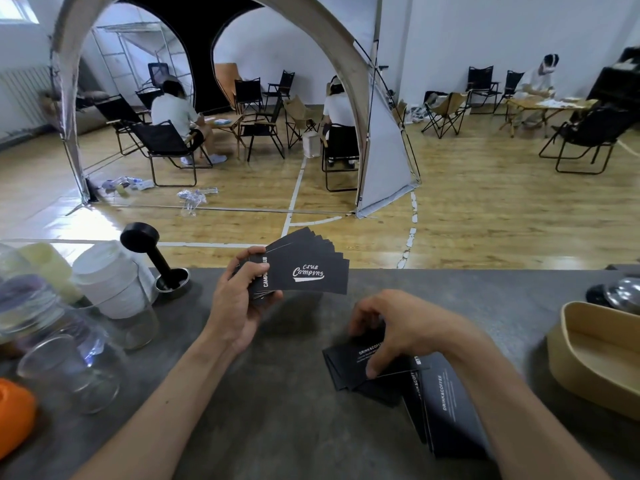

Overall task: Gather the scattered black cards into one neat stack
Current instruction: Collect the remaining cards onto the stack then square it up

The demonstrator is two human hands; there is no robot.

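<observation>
My left hand [239, 296] grips a fanned bundle of black cards [308, 268] with white "Club Camping" print, held above the grey counter [277, 427]. My right hand [391, 327] is curled over a loose pile of black cards [349, 368] lying on the counter, thumb and fingers pinching the topmost ones at their edges. More black cards [446, 410] printed "Drink&Coffee" lie overlapped under and beside my right forearm, partly hidden by it.
Glass jars [72, 368], a stack of white paper cups [114, 282] and a black tamper in a metal cup [162, 268] stand at the left. An orange object [14, 410] sits at the left edge. A tan tray [599, 362] lies at the right.
</observation>
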